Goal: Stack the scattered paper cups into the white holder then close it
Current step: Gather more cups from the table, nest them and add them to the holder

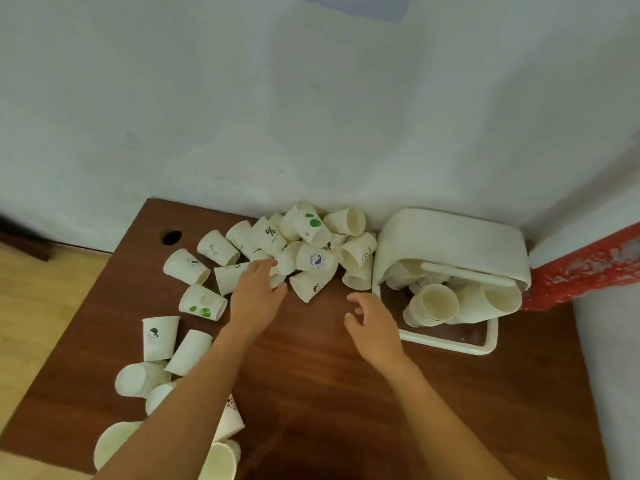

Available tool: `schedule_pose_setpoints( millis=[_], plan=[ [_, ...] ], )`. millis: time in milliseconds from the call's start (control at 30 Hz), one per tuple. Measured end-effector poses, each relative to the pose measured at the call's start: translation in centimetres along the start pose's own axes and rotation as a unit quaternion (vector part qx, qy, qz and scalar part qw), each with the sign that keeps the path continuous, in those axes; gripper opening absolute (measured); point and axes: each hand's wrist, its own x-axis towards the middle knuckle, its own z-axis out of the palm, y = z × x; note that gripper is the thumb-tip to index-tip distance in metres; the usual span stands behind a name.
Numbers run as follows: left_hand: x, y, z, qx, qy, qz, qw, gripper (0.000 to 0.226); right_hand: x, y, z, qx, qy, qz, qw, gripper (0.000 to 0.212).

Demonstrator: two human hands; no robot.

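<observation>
Left hand [258, 289]: fingers are spreading open, tips touching small cups at the near edge of the cup pile [311, 244]; nothing is being gripped. Right hand [372, 322]: fingers are curling loosely, open and empty, hovering over bare table [346, 393] just left of the holder's tray.

The pile is lying on its sides against the wall [277, 116], at the far middle of the brown table. More loose cups [162, 341] are lying along the left edge, beside and under the left forearm.

The white holder [450, 244] is sitting at the far right, lid tilting up and open. Several cups [436, 303] are already lying inside it, mouths facing the camera.
</observation>
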Motion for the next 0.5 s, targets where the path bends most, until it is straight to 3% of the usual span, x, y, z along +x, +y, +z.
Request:
schedule_pose_setpoints(
  millis=[233,500],
  plan=[
    [6.0,-2.8,-1.5,-0.015,-0.003,-0.018,1.0,0.06,7.5,-5.3,2.7,-0.16,0.007,-0.062,0.985,0.054],
    [11.7,-4.7,-0.2,-0.038,-0.06,-0.021,0.997,0.067,11.5,-6.2,5.7,-0.306,-0.024,-0.043,0.951,0.062]
  ],
)
